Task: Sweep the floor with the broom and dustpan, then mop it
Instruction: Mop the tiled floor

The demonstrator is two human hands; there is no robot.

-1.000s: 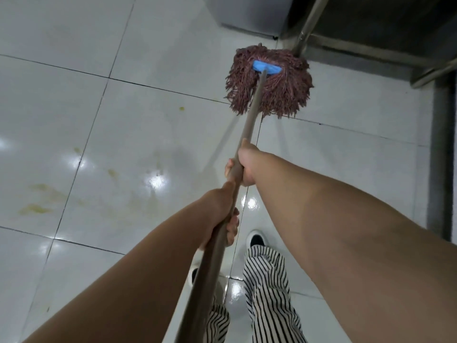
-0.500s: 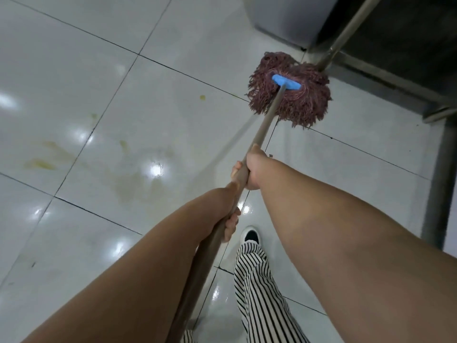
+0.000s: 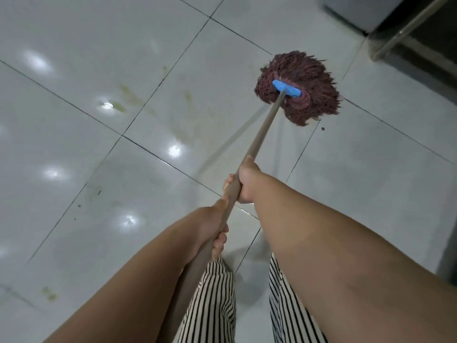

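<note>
A mop with a maroon string head (image 3: 300,89) and a blue clamp (image 3: 286,89) rests on the glossy white tiled floor (image 3: 74,169), ahead and to the right. Its long grey-brown handle (image 3: 262,134) runs back toward me. My right hand (image 3: 247,183) grips the handle higher up, fingers curled round it. My left hand (image 3: 212,226) grips the handle just behind, closer to my body. Yellowish stains (image 3: 128,95) mark the tiles left of the mop head. No broom or dustpan is in view.
A metal frame leg (image 3: 405,28) and a grey appliance base (image 3: 356,13) stand at the top right, just beyond the mop head. Small dark specks (image 3: 322,129) lie on the tiles. My striped trouser legs (image 3: 212,300) are below the hands.
The mop head has drawn back from the metal frame toward me and sits farther from it. The view has swung left, showing more stained tiles. Both hands keep their hold.
</note>
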